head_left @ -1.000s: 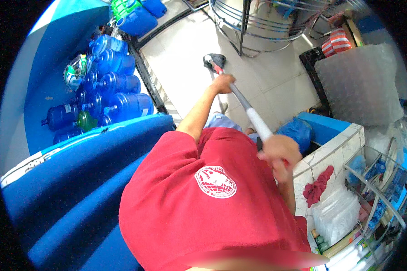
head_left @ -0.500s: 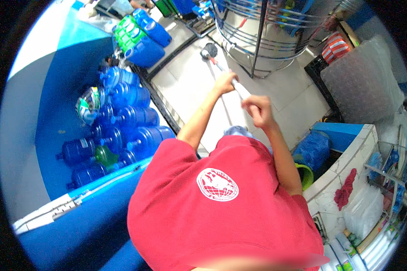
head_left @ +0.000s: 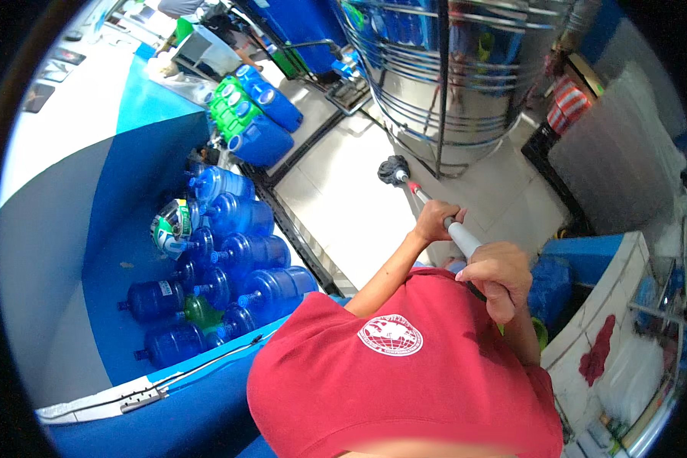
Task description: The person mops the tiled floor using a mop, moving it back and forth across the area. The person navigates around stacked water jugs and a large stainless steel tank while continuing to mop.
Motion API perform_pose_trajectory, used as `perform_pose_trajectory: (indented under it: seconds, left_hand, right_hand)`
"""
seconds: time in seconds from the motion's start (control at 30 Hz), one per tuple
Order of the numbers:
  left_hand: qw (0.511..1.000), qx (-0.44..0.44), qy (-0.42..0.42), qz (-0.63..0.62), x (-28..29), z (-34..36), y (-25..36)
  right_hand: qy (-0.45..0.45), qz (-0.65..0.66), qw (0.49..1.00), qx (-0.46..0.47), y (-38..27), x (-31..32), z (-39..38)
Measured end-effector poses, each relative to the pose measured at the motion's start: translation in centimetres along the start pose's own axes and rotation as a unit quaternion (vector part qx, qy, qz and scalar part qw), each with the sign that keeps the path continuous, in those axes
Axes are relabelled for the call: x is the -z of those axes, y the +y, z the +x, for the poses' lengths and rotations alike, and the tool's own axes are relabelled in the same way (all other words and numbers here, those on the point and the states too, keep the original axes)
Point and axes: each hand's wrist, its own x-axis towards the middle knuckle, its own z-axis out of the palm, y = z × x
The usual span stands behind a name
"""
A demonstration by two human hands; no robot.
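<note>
My left grip [head_left: 438,220] is closed around the shaft of the mop [head_left: 422,196], and my right grip [head_left: 499,276] is closed over it nearer my body, close to the upper end; the palms hide how tightly the fingers wrap. The mop slants away from my chest, its dark head [head_left: 392,169] on the pale tiled floor [head_left: 347,195], near the foot of the big shiny steel tank [head_left: 450,130].

To wipe well here, I judge the left grip should steer while the right pushes and pulls, with the shaft low enough for the head to lie flat. Short overlapping strokes would suit this narrow patch, and a gentler push by the tank, since the head could knock or snag on the black upright [head_left: 440,91] in front of it.

On the left, a dark raised-looking strip [head_left: 336,276] edges the floor, with blue water jugs [head_left: 246,252] heaped beyond it; a wide swing might catch there. Farther off stand blue drums [head_left: 261,141]. To my right, a low tiled wall [head_left: 588,324] carries a crumpled red cloth [head_left: 598,351], and a green tub [head_left: 540,333] sits just beside my right forearm, so that elbow has little room to swing outward.
</note>
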Motion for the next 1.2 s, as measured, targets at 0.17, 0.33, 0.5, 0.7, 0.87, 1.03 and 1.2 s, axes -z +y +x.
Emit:
perform_pose_trajectory:
  seconds: [0.17, 0.33, 0.5, 0.7, 0.87, 1.03, 1.2]
  left_hand:
    - [0.996, 0.080, -0.010, -0.037, 0.5, 2.0, -5.9]
    - [0.979, 0.170, -0.019, 0.107, -1.2, 4.1, -13.1]
    - [0.969, 0.152, -0.114, 0.159, -1.2, 5.0, -13.8]
    - [0.977, 0.158, -0.016, 0.139, 1.4, 5.0, -6.6]
    - [0.982, 0.169, -0.002, 0.080, 2.6, 4.7, -5.2]
    - [0.996, 0.078, 0.012, 0.052, 1.9, 6.4, -9.6]
    - [0.989, 0.119, -0.072, 0.058, 2.9, 6.1, -15.2]
  right_hand:
    - [0.026, -0.033, 0.997, -0.062, 7.4, 0.9, -0.8]
    - [0.081, 0.021, 0.991, -0.106, 16.9, 2.3, -2.9]
    - [0.088, 0.045, 0.988, -0.117, 18.1, 3.6, -4.6]
    - [-0.108, 0.065, 0.970, -0.206, 10.1, 5.6, 0.9]
    - [-0.127, 0.076, 0.987, -0.056, 9.0, 3.6, 5.9]
    - [0.007, 0.017, 0.999, -0.030, 11.9, 3.4, 6.4]
    - [0.021, 0.047, 0.996, -0.077, 16.1, 2.1, 4.4]
